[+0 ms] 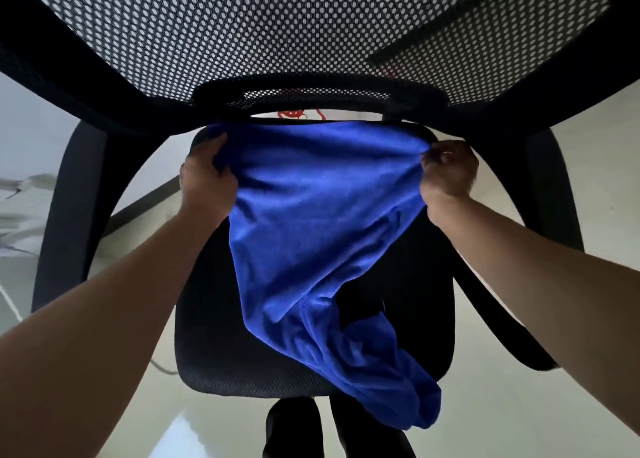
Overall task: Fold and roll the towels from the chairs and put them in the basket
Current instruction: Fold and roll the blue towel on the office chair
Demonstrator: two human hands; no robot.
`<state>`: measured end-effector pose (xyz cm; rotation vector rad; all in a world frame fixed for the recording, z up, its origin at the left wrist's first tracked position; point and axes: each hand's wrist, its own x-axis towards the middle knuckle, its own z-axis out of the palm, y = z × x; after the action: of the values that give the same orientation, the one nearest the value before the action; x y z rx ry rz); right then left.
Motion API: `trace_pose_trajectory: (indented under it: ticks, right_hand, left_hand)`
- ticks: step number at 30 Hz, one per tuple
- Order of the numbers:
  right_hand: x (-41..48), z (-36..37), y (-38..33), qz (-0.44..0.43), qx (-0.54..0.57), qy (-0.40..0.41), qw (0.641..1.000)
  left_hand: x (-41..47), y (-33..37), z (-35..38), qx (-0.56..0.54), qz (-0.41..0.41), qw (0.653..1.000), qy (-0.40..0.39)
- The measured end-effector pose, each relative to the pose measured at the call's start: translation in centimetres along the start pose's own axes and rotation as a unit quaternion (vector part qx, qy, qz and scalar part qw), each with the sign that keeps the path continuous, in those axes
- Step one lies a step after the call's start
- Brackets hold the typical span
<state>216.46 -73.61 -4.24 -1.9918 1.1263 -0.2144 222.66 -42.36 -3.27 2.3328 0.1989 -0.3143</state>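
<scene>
I grip a blue towel [311, 215] with both hands, one at each upper corner. My left hand [207, 180] is closed in a fist around the left corner, the cloth bunched under my fingers and my thumb lying along its top edge. My right hand [448, 172] is closed too, its fingertips pinching the right corner into a small gather from which creases fan out across the fabric.

Between my hands the top edge of the towel runs almost straight and taut, just below the lower bar of the chair back [311, 42]. That back is black mesh with a dotted pattern and fills the top of the view, leaning over toward me. From the stretched edge the towel hangs down and narrows, trailing to the right. Its lower part is crumpled in loose folds over the front right of the black seat [214, 346], and the bottom end droops past the seat's front edge.

Both of my forearms are bare and reach in from the lower corners of the view. The chair's curved black armrests stand outside my arms, the left armrest [69, 222] beside my left forearm and the right armrest [554, 194] behind my right one. Below the seat a dark part of the chair base [292, 426] shows against a pale, glossy floor [519, 416].
</scene>
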Motion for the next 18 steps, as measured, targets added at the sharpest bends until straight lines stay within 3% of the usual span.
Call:
trace_pose_trajectory:
  ticks: [4, 6, 8, 11, 15, 18]
  right_hand:
    - [-0.4, 0.4, 0.8, -0.026, -0.11, -0.058, 0.992]
    - [-2.1, 0.1, 1.3, -0.128, -0.205, -0.045, 0.969]
    - [-4.9, 0.5, 1.1, -0.286, -0.245, -0.03, 0.926]
    - [-7.8, 3.8, -0.4, -0.43, -0.236, -0.097, 0.866]
    - [-8.0, 10.1, -2.2, -0.47, -0.273, -0.177, 0.821]
    - [-4.4, 10.0, -0.1, -0.436, -0.352, -0.165, 0.812]
  left_hand:
    - [0.1, -0.6, 1.0, 0.025, -0.005, 0.999, -0.027]
    - [-1.9, -0.7, 1.0, 0.068, -0.048, 0.996, 0.008]
    - [-4.7, -0.9, 1.1, 0.081, -0.089, 0.992, 0.043]
    - [-8.1, -1.3, 2.2, 0.062, -0.166, 0.983, 0.044]
    - [-9.0, -2.7, 3.3, 0.071, -0.2, 0.976, 0.044]
    - [-8.4, -3.5, 3.2, 0.077, -0.208, 0.974, 0.039]
